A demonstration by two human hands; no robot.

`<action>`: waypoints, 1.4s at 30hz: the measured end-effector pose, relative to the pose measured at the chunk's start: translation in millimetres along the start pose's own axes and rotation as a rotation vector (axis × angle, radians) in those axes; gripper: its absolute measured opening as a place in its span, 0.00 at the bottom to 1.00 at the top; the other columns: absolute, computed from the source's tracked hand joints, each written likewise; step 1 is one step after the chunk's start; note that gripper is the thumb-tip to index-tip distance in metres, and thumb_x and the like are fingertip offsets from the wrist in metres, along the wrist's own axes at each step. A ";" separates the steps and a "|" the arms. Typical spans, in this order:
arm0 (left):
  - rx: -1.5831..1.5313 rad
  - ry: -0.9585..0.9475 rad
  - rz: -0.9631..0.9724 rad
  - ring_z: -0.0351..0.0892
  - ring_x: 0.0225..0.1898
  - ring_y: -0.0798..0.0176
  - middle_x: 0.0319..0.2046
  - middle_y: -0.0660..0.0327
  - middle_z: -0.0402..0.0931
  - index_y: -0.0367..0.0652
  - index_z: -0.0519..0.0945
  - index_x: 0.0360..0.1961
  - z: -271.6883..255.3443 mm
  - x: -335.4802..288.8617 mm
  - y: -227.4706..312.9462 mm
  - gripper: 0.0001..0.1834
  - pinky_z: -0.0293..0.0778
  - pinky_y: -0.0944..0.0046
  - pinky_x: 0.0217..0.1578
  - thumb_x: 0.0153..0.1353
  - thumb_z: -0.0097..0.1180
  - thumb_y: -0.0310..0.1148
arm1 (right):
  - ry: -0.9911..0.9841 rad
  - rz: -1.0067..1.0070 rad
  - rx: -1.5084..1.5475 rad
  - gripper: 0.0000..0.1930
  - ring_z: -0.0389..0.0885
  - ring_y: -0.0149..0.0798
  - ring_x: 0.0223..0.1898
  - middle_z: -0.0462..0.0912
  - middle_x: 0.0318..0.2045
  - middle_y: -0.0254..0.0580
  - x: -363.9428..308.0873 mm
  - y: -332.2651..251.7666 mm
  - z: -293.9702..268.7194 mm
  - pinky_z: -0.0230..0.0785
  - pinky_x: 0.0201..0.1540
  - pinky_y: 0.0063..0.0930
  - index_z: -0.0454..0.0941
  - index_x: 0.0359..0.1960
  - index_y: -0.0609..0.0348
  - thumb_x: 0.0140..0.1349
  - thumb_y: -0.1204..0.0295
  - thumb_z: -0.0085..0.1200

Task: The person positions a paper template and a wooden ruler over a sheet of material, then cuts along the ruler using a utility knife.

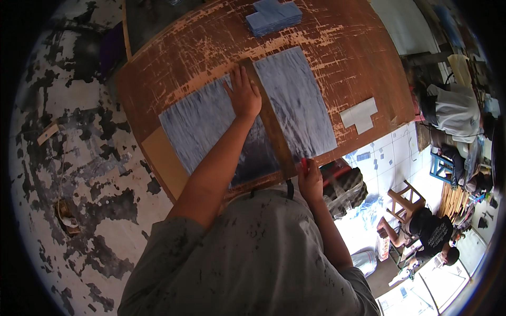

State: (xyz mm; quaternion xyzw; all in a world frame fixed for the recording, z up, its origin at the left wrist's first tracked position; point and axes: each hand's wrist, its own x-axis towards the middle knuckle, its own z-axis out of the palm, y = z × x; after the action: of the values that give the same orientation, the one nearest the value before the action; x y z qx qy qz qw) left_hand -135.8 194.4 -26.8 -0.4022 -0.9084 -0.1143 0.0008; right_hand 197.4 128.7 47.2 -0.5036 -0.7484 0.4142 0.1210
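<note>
A blue-grey streaked sheet [295,100] lies on the worn brown table. Across it runs a long brown strip like a straightedge [273,118], from the far edge down to the near edge. My left hand [245,95] lies flat with fingers stretched, pressing on the sheet and the strip near the strip's far end. Close to the strip's near end, my right hand [311,180] is closed around a small red tool [304,166]. The tool's tip is hidden or too small to make out.
A stack of blue T-shaped pieces [274,18] sits at the table's far side. One pale T-shaped piece [360,115] lies by the right edge, and a tan board [164,162] at the left. Beyond, a person [429,231] sits near a wooden stool [406,199].
</note>
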 end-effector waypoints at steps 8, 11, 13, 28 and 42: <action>0.037 -0.059 -0.004 0.35 0.86 0.51 0.85 0.55 0.40 0.37 0.51 0.83 -4.3 3.7 7.5 0.33 0.37 0.33 0.82 0.82 0.33 0.40 | -0.140 -0.021 -0.063 0.15 0.83 0.76 0.41 0.84 0.35 0.74 130.2 -75.5 8.6 0.76 0.42 0.64 0.75 0.50 0.64 0.80 0.62 0.47; 0.034 -0.086 -0.018 0.34 0.86 0.52 0.85 0.55 0.39 0.37 0.50 0.83 -9.9 3.2 6.6 0.33 0.37 0.33 0.82 0.83 0.33 0.40 | -0.217 -0.022 -0.130 0.19 0.84 0.76 0.42 0.85 0.36 0.74 189.4 -116.7 28.7 0.77 0.46 0.65 0.74 0.54 0.64 0.80 0.59 0.44; 0.029 -0.095 -0.024 0.34 0.86 0.53 0.86 0.55 0.39 0.37 0.49 0.83 -12.0 3.1 7.2 0.34 0.36 0.34 0.82 0.83 0.33 0.40 | -0.246 -0.113 -0.171 0.19 0.85 0.75 0.43 0.86 0.37 0.73 217.6 -136.3 38.7 0.78 0.48 0.64 0.74 0.53 0.66 0.80 0.59 0.44; -0.076 -0.188 -0.040 0.32 0.86 0.48 0.85 0.49 0.37 0.32 0.50 0.82 -19.9 3.4 8.5 0.42 0.33 0.29 0.80 0.76 0.47 0.44 | -0.395 -0.166 -0.346 0.26 0.88 0.69 0.47 0.85 0.44 0.74 285.4 -155.8 86.2 0.83 0.50 0.55 0.72 0.52 0.81 0.72 0.61 0.57; -0.054 -0.057 0.004 0.38 0.86 0.49 0.84 0.50 0.42 0.34 0.54 0.81 -13.6 0.9 5.1 0.36 0.40 0.26 0.78 0.79 0.43 0.38 | -0.579 -0.241 -0.586 0.24 0.86 0.69 0.51 0.82 0.49 0.75 268.2 -151.5 77.5 0.83 0.52 0.54 0.79 0.55 0.77 0.79 0.60 0.48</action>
State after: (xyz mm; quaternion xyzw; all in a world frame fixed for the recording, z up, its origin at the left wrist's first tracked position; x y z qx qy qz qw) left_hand -133.9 195.5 -12.4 -0.4071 -0.9038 -0.1274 -0.0357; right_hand -72.3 296.5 47.7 -0.2887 -0.8909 0.2913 -0.1950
